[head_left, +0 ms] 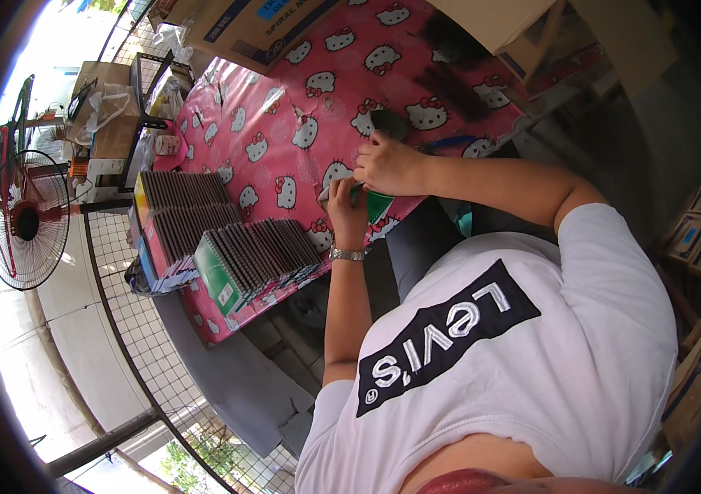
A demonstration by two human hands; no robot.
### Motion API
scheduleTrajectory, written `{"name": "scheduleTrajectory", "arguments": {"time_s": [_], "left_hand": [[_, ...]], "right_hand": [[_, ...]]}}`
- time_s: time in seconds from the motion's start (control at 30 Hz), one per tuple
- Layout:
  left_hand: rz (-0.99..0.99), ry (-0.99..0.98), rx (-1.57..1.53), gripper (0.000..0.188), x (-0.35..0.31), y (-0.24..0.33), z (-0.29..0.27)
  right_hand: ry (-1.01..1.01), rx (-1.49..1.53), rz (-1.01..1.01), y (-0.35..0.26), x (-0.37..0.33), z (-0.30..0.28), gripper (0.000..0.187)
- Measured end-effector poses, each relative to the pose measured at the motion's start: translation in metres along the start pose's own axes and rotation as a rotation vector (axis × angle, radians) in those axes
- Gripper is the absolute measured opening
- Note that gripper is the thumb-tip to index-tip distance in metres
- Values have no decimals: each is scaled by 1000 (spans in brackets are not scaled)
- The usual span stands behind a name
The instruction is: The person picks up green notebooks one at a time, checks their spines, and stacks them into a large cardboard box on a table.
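Note:
A green-covered notebook is at the near edge of the table, partly hidden by my hands. My left hand, with a metal watch at the wrist, is closed on its left part. My right hand is just above and to the right, its fingers pinched together close to the left fingertips. What the right fingers pinch is too small to make out. Just beyond the right knuckles is a dark green piece, its kind unclear. Stacks of spiral notebooks and a row of green-covered spiral notebooks are at the left.
A pink patterned cloth covers the table. A slim blue tool lies right of my right hand. Cardboard boxes stand at the far side, with more boxes at the right. A fan stands far left by a wire mesh.

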State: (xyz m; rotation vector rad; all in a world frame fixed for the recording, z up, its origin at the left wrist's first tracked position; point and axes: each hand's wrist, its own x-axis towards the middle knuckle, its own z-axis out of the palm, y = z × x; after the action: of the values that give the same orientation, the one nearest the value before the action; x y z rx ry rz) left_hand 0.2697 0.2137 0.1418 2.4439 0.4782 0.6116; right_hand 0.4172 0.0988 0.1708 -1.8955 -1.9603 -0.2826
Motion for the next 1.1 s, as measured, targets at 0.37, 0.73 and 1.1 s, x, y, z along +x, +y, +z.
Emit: {"name": "scheduleTrajectory", "arguments": {"time_s": [0.37, 0.73, 1.1], "left_hand": [[-1, -37, -207, 22, -4, -12, 1], [-48, -161, -312, 28, -1, -24, 0], [-85, -162, -375, 26, 2, -19, 0]], "right_hand": [[-203, 482, 104, 128, -13, 41, 37], [-416, 1632, 430, 73, -7, 17, 50], [-343, 1817, 386, 68, -4, 19, 50]]}}
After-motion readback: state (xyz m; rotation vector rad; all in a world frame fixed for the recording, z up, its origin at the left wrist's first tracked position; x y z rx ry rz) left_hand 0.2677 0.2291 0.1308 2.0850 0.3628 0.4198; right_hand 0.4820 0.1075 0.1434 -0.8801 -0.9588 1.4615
